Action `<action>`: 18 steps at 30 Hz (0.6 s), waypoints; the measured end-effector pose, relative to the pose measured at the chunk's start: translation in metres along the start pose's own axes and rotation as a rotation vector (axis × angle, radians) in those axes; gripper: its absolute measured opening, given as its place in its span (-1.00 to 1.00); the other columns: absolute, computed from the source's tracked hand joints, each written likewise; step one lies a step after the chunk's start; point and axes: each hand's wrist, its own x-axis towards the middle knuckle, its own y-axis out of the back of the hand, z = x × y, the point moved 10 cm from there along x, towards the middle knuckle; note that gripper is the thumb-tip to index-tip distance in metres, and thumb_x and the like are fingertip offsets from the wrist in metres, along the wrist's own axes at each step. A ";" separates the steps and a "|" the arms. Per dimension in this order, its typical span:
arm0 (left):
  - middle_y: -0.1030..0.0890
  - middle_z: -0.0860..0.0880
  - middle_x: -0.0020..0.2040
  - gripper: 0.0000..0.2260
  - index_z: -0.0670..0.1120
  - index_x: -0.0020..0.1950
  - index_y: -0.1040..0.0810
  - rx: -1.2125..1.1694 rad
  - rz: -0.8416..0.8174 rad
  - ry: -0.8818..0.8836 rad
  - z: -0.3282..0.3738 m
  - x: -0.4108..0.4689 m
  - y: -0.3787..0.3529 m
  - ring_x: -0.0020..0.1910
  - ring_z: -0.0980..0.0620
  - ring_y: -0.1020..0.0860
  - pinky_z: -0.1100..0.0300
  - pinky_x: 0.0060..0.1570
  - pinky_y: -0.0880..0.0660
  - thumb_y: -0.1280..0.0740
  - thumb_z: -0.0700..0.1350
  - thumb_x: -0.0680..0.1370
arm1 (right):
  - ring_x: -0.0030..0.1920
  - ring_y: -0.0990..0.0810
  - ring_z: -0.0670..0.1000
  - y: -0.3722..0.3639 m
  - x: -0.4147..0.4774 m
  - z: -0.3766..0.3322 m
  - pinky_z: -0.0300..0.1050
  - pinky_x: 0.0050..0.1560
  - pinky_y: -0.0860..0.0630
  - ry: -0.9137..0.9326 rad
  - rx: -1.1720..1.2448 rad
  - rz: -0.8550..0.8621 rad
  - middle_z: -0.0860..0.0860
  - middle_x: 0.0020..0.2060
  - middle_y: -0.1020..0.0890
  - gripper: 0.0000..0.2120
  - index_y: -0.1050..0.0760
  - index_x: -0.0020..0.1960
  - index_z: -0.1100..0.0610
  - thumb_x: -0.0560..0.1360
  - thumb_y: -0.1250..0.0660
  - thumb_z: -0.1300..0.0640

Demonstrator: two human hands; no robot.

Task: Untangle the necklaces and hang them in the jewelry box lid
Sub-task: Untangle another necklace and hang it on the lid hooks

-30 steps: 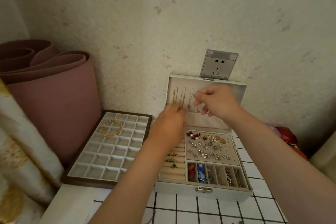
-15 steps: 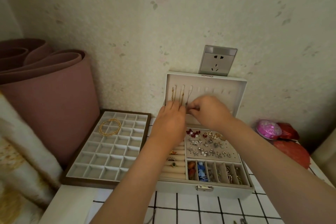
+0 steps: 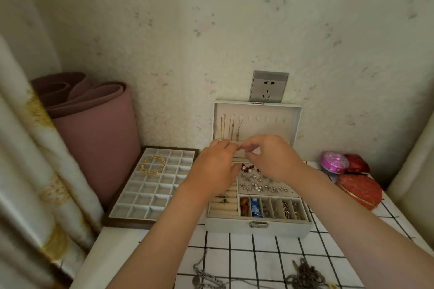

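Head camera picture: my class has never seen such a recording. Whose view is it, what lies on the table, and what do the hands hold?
No machine here: a person wears a camera on the head, so you look down at their own bare hands. The left hand and right hand meet, fingertips together, before the open jewelry box lid, where three necklaces hang from hooks. They seem to pinch something fine, too small to make out. Below sits the jewelry box with rings and earrings. Left of it, a divided tray holds a gold bangle. At the bottom edge, tangled chains lie on the checked cloth.
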 end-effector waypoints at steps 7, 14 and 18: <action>-0.57 0.08 -0.05 -0.85 0.01 0.05 -0.61 -0.022 -0.025 0.008 0.021 -0.054 0.029 0.04 0.08 -0.46 0.13 0.00 -0.49 -0.29 0.00 0.59 | -0.05 -0.63 -0.13 -0.017 -0.071 -0.029 -0.17 0.03 -0.55 0.023 0.093 -0.146 -0.16 -0.03 -0.65 -0.77 -0.62 0.18 -0.08 0.54 -0.39 0.06; -0.56 0.21 -0.16 -0.95 0.13 -0.07 -0.59 -0.116 -0.286 0.099 0.013 -0.138 0.000 -0.10 0.26 -0.48 0.23 -0.06 -0.51 -0.33 0.01 0.54 | -0.07 -0.62 -0.23 -0.076 -0.134 -0.040 -0.30 0.03 -0.54 0.070 0.105 -0.416 -0.20 -0.10 -0.68 -0.89 -0.69 0.02 -0.04 0.52 -0.42 0.06; -0.58 0.20 -0.10 -0.88 0.14 0.00 -0.63 -0.084 -0.405 0.157 0.008 -0.162 -0.020 -0.09 0.25 -0.49 0.29 -0.09 -0.48 -0.39 0.07 0.50 | -0.07 -0.63 -0.20 -0.107 -0.153 -0.035 -0.19 0.06 -0.57 0.066 0.021 -0.524 -0.18 -0.09 -0.70 -0.88 -0.70 0.00 -0.04 0.50 -0.42 0.01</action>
